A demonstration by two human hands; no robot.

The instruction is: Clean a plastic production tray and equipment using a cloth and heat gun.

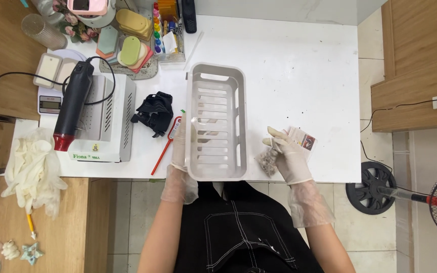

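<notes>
Head view: pale grey slotted plastic basket tray [216,121] lying flat on the white table [299,65], near its front edge — gloved left hand [179,146] closed on the tray's left rim. Gloved right hand [288,154] just right of the tray, fingers pinched around a small clear bag of greyish bits [267,161], over small printed cards [302,137].

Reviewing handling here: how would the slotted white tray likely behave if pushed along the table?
The slotted white tray looks like rigid moulded plastic, so it would probably slide as one piece without flexing. Its open slots and thin walls suggest it is light for its size. Its low, flat base on the table makes tipping unlikely; the left hand steadies its edge.
</notes>
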